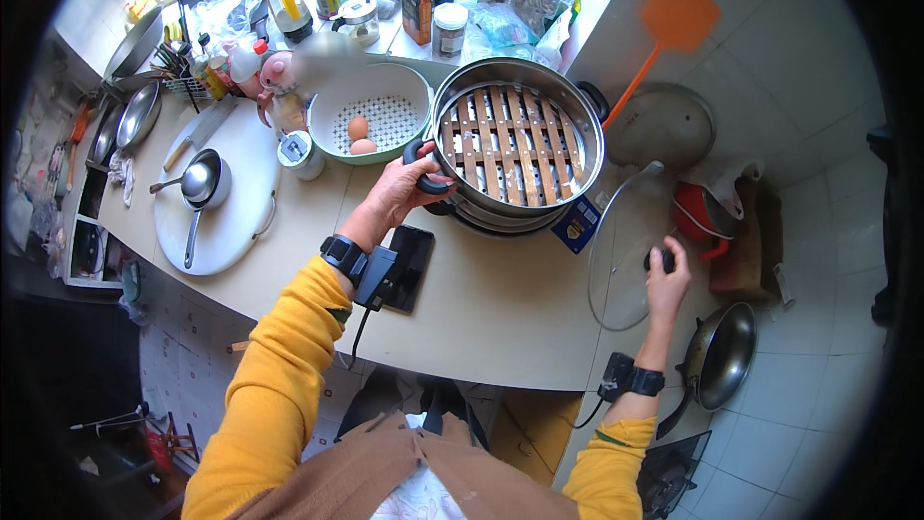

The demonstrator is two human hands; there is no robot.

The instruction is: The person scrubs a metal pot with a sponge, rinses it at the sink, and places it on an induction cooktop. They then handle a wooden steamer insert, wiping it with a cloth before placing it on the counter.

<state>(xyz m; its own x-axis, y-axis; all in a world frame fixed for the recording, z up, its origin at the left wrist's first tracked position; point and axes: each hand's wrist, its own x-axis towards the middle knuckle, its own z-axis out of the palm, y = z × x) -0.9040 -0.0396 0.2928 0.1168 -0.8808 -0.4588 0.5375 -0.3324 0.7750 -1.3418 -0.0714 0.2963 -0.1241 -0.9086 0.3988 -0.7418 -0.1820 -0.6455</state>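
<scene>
My left hand (399,190) grips the black side handle (424,170) of a metal steamer pot (500,206). Inside the pot lies a slatted wooden rack (511,144). The pot sits on top of other metal tiers, partly hidden beneath it. Off to the right, my right hand (668,282) holds a glass lid (619,282) by its dark knob (659,260); the lid is tilted on edge, and I cannot tell whether its rim touches the counter. Between my left wrist and the pot, a black smartphone (410,271) lies on the counter (498,310).
Left of the pot, a green-rimmed basket (372,79) holds two eggs (358,128). A white round board (238,231) bears a cleaver (209,126) and a small saucepan (220,188). A frying pan (722,354) rests at the right, near a red container (696,213). An orange fly swatter (678,12) leans behind.
</scene>
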